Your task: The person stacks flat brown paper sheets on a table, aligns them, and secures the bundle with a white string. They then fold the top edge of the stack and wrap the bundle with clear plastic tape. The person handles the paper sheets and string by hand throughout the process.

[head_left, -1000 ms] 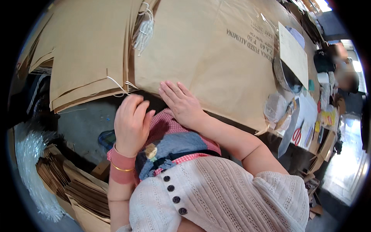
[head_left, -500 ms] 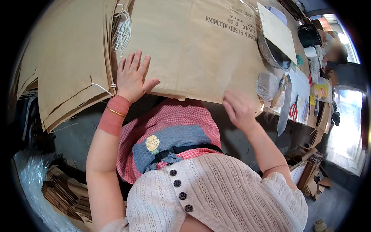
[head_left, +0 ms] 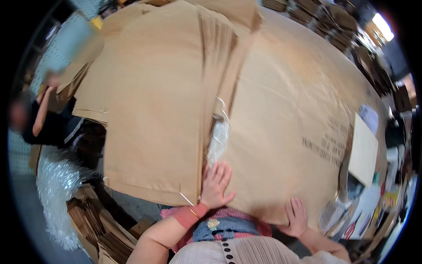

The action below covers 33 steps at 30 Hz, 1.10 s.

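Note:
My left hand lies flat with its fingers spread, on the near left edge of a large brown paper sack that has dark print at its right. Just beyond its fingertips is a bundle of white string. To its left stands a thick pile of brown paper sacks, with a thin white tie at the near corner. My right hand rests at the near edge of the printed sack, fingers stretched out and holding nothing. Part of its thumb side is blurred.
A pale board leans over a dark bowl-like container at the right, beside papers and red-handled scissors. Folded sacks and clear plastic wrap are at the lower left. Another person is at the far left; stacked bundles line the back.
My view has swung left and up, bringing the sack pile and another person into sight. My right hand, blurred and partly curled before, now lies stretched out at the sack's near edge.

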Motion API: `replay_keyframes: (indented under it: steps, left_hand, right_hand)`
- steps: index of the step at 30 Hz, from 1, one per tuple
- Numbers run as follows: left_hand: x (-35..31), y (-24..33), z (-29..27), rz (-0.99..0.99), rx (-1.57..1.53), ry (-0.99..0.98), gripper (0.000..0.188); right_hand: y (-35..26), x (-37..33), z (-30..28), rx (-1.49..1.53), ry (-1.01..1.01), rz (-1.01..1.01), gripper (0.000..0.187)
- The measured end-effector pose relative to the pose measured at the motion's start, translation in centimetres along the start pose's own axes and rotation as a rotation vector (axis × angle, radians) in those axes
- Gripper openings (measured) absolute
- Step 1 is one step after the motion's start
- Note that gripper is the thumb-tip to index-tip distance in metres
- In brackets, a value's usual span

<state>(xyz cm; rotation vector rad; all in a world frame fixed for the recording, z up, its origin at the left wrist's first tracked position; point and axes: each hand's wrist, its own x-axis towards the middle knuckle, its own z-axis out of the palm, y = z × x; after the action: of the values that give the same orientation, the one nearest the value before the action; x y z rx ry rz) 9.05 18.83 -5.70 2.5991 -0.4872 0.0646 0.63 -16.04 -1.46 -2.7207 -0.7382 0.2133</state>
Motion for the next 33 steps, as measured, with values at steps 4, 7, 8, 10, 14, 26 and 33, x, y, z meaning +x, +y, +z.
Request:
replay_keyframes:
  steps: [4, 7, 8, 10, 14, 26, 33]
  left_hand:
    - [0.3, -0.2, 0.1, 0.011, -0.084, -0.027, 0.076]
    - [0.8, -0.3, 0.6, 0.007, -0.112, -0.04, 0.073]
    - [0.5, 0.0, 0.6, -0.008, -0.107, -0.048, 0.072]
    - [-0.1, 1.8, 0.8, -0.091, 0.134, -0.148, 0.072]
    - [0.3, 5.9, -5.7, -0.051, 0.036, -0.724, 0.051]
    - [-9.3, -3.1, -29.0, -0.615, -0.6, 0.064, 0.032]
    - [-17.3, -6.4, -31.5, -0.62, -2.153, 1.021, 0.078]
  right_hand:
    - [1.0, -1.5, 2.4, -0.008, 0.042, -0.048, 0.086]
    - [0.7, -2.1, 3.1, -0.058, -0.056, 0.024, 0.081]
    - [0.6, -1.6, 2.8, -0.047, -0.063, 0.011, 0.08]
    - [0.3, -0.3, 1.3, -0.049, -0.07, -0.014, 0.078]
    - [-2.4, 1.7, -1.7, -0.185, -0.277, 0.05, 0.08]
    - [-17.3, 19.9, -11.0, 0.271, -0.096, 0.119, 0.029]
    - [-49.8, 28.7, -13.6, 0.52, -0.484, -0.784, 0.046]
